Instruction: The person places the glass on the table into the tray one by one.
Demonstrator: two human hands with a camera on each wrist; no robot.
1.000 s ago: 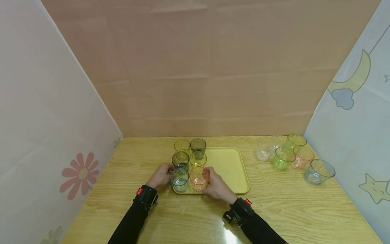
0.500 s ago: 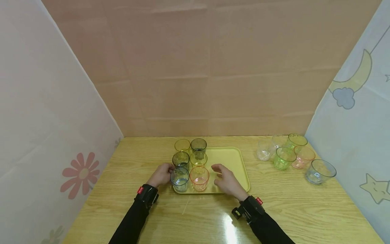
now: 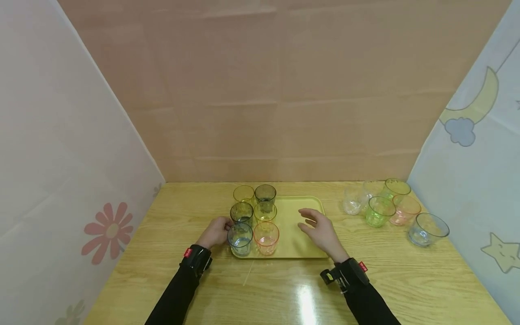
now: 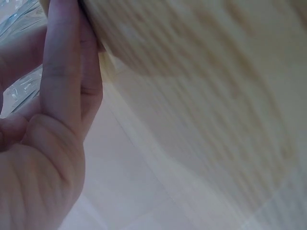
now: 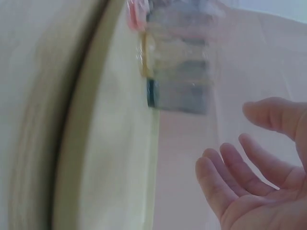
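My right hand (image 3: 321,230) hovers over the right part of the yellow tray (image 3: 289,239), fingers spread and holding nothing. In the right wrist view its fingers (image 5: 223,182) and thumb stand apart. My left hand (image 3: 216,232) stays at the tray's left edge, fingertips right beside the bluish glass (image 3: 240,241) and the dark glass (image 3: 241,214); in the left wrist view the fingers (image 4: 62,72) look fairly straight, tips out of frame. Beside the bluish glass stands a pink-rimmed glass (image 3: 266,239). Behind are two yellow-rimmed glasses and a second dark glass (image 3: 265,193).
At the right of the table stand a green glass (image 3: 378,214), a pink-rimmed glass (image 3: 404,212), a bluish glass (image 3: 424,231), a yellow-green glass (image 3: 395,187) and clear glasses. Patterned panels enclose the table's sides, and a brown panel rises behind.
My right hand has let go of the pink-rimmed glass in the tray's front row and moved right, its fingers opening. The left hand has stayed in place.
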